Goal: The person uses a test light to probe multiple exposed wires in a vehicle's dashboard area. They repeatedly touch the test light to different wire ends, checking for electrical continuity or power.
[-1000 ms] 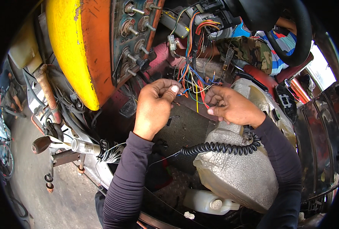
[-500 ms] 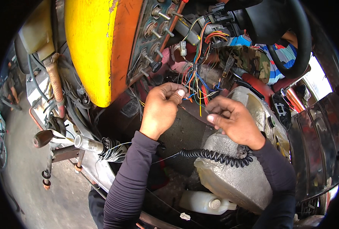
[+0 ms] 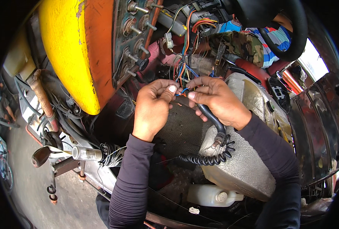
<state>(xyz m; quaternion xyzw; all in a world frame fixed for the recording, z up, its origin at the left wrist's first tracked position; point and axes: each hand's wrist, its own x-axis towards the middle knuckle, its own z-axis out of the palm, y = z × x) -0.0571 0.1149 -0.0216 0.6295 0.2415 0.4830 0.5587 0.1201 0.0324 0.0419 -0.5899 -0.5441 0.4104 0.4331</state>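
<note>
1. Thin blue and orange wire ends (image 3: 181, 91) are being pinched between the two hands, just below a loose tangle of coloured wires (image 3: 184, 63) hanging from the open dash.
2. Left hand (image 3: 153, 108) is closing thumb and forefinger tips on the wire ends; the other fingers are curled in.
3. Right hand (image 3: 215, 100) is pinching the same ends from the other side, thumb against forefinger. A thick black cable (image 3: 211, 118) is passing under its palm and running down to a black coiled cord (image 3: 207, 158).
4. Judged progress: the ends are meeting but are looking bare and unjoined; whether any twist is made, I cannot tell. Many neighbouring wires are hanging unconnected, so most wiring work is appearing left.
5. Surroundings: yellow and orange curved metal body panel (image 3: 68, 49) to the left, black steering wheel (image 3: 291, 30) top right, white plastic fluid bottle (image 3: 211, 195) below.
</note>
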